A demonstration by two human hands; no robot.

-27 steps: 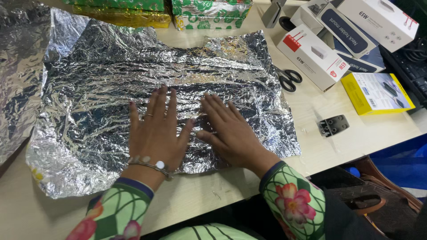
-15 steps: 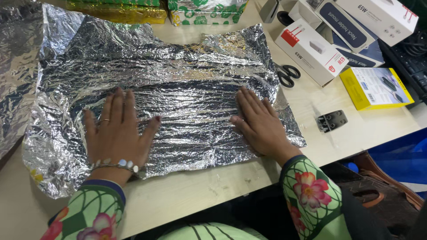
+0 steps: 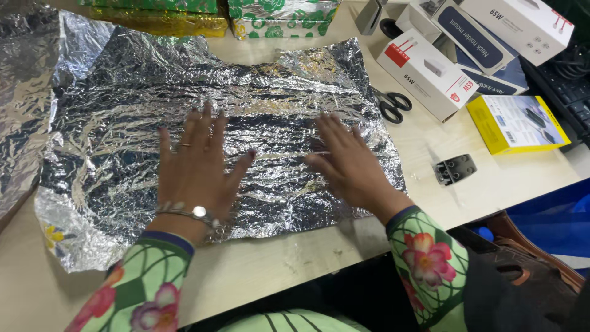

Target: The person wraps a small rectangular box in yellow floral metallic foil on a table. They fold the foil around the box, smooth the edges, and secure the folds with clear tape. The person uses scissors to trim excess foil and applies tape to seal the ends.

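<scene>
Light wood-look desk (image 3: 295, 258), even overhead light, soft glare on the top. Far edge: green and gold patterned boxes (image 3: 203, 12); right side: white cartons (image 3: 424, 74), yellow box (image 3: 516, 123), black scissors (image 3: 393, 106), small black bracket (image 3: 455, 169), keyboard (image 3: 568, 86). Below desk edge on the right: brown bag (image 3: 528, 258), blue surface (image 3: 553, 215).

At about one o'clock on the bench (image 3: 430, 147) lies a white oblong carton (image 3: 427, 75) with a red patch at one end and a small grey product picture. Just behind it, toward two o'clock, a white box with a dark blue panel (image 3: 472, 35) leans over another dark blue pack (image 3: 501, 83), and a larger white carton (image 3: 525, 27) sits at the corner. At three o'clock lies a flat yellow box (image 3: 517, 123). At twelve o'clock stand a gold-wrapped package (image 3: 160, 19) and a green-and-white patterned one (image 3: 283, 17).
</scene>
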